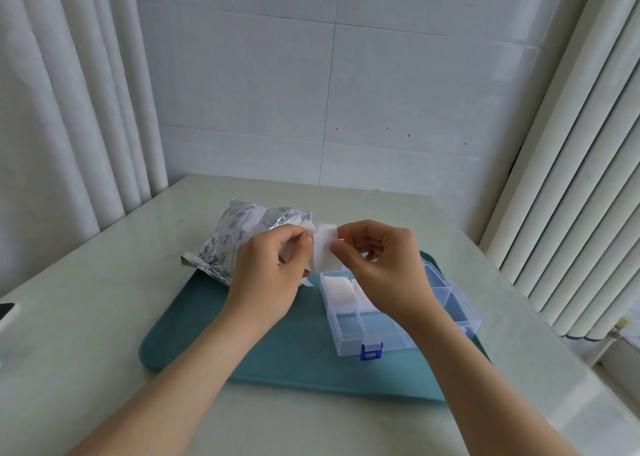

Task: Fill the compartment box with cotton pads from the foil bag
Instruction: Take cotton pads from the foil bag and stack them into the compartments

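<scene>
A crinkled silver foil bag (227, 239) lies at the far left of a teal tray (277, 345). On the tray's right stands a clear compartment box (349, 327) with a blue latch (371, 351). White cotton pads (341, 287) lie in its far left compartment; the near ones look bare. Above the box's far end, both hands pinch a white cotton pad (323, 248). My left hand (270, 275) holds its left edge, along with more white pads in the palm. My right hand (379, 268) pinches its right edge with thumb and forefinger.
The tray sits on a pale glossy table (104, 334) against a tiled wall. Curtains hang at left; a white radiator (571, 213) runs along the right. A dark object (7, 312) shows at the left edge.
</scene>
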